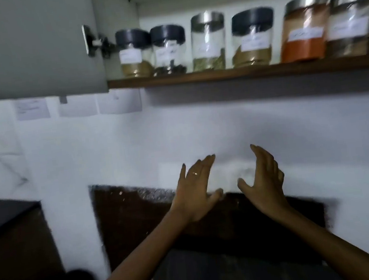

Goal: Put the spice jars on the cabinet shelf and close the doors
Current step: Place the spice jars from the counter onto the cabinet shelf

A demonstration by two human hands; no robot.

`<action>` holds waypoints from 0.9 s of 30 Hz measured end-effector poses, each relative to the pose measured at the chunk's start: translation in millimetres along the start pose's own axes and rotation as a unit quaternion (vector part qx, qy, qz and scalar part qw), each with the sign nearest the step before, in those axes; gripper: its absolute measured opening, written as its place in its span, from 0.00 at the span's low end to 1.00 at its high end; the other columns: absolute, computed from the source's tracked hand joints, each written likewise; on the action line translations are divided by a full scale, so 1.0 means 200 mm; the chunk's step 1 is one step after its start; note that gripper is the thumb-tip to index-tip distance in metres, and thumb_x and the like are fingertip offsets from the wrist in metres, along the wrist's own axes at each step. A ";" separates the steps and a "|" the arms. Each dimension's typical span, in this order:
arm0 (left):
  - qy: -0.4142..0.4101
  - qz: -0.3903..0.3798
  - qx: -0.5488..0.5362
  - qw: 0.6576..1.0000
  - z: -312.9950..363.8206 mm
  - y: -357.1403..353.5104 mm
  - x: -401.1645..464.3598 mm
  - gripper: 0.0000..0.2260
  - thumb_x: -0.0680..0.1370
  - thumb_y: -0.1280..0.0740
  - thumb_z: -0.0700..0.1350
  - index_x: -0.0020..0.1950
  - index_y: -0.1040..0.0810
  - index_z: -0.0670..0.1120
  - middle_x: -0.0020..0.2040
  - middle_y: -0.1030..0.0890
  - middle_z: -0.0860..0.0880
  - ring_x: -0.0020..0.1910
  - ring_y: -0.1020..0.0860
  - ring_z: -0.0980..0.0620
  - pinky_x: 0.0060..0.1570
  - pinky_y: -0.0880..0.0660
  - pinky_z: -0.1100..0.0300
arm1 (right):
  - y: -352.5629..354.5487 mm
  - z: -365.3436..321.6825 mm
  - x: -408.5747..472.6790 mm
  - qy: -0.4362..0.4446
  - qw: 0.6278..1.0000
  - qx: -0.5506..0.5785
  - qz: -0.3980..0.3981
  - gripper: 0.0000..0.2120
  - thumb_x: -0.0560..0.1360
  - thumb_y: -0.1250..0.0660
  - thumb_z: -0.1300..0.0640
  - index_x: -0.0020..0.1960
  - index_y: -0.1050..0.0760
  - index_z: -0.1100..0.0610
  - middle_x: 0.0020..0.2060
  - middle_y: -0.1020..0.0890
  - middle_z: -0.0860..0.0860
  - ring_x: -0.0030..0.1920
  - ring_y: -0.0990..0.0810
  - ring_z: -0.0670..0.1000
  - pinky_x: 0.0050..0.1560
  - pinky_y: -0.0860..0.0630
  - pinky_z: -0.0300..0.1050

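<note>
Several labelled spice jars stand in a row on the brown cabinet shelf (pixel 251 72) at the top. Among them are a black-lidded jar (pixel 133 53) at the left, a steel-lidded jar (pixel 208 42) in the middle and a jar of orange-red powder (pixel 304 31) toward the right. The grey left cabinet door (pixel 30 47) hangs open, its hinge showing. My left hand (pixel 196 191) and my right hand (pixel 263 181) are raised well below the shelf, palms facing each other, fingers apart, holding nothing. The right door is out of view.
White paper notes (pixel 76 105) are stuck on the wall under the cabinet. A dark brown panel (pixel 130 215) is set into the white wall behind my hands. A black counter (pixel 3 213) sits at the left, with a dark surface below my arms.
</note>
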State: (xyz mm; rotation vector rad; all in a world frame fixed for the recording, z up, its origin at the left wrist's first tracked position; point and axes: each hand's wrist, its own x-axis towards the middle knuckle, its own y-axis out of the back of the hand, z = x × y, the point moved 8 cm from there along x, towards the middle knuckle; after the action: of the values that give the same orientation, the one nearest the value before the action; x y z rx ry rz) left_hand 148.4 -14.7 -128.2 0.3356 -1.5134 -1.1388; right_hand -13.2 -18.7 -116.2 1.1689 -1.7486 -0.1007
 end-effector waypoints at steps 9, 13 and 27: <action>0.120 -0.123 -0.026 0.985 -0.65 -0.32 -0.57 0.35 0.76 0.38 0.58 0.78 0.51 0.52 0.77 0.42 0.52 0.76 0.45 0.52 0.73 0.53 0.41 | -0.95 -0.06 -0.59 -0.057 0.970 -0.042 -0.233 0.41 0.72 0.33 0.52 0.76 0.54 0.49 0.76 0.48 0.49 0.75 0.47 0.52 0.71 0.46 0.55; 0.186 -0.253 -0.055 0.948 -0.92 -0.60 -0.90 0.38 0.75 0.37 0.61 0.78 0.53 0.54 0.79 0.49 0.52 0.77 0.49 0.49 0.72 0.53 0.38 | -1.35 -0.04 -0.94 -0.093 0.915 -0.062 -0.388 0.42 0.72 0.34 0.48 0.76 0.57 0.47 0.76 0.50 0.49 0.75 0.47 0.52 0.71 0.45 0.54; 0.350 -0.246 -0.344 0.836 -1.34 -1.01 -1.59 0.37 0.61 0.24 0.58 0.65 0.39 0.60 0.60 0.29 0.62 0.61 0.28 0.60 0.50 0.34 0.78 | -1.88 -0.16 -1.50 -0.271 0.793 0.079 -0.540 0.49 0.69 0.31 0.61 0.76 0.63 0.47 0.76 0.43 0.52 0.75 0.43 0.56 0.73 0.42 0.58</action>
State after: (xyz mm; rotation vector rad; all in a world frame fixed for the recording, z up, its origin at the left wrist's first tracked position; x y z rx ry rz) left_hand 405.2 -2.4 -512.6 0.5752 -0.3122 -1.6442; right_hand 269.5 15.4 -504.1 2.3164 -1.2990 -1.0816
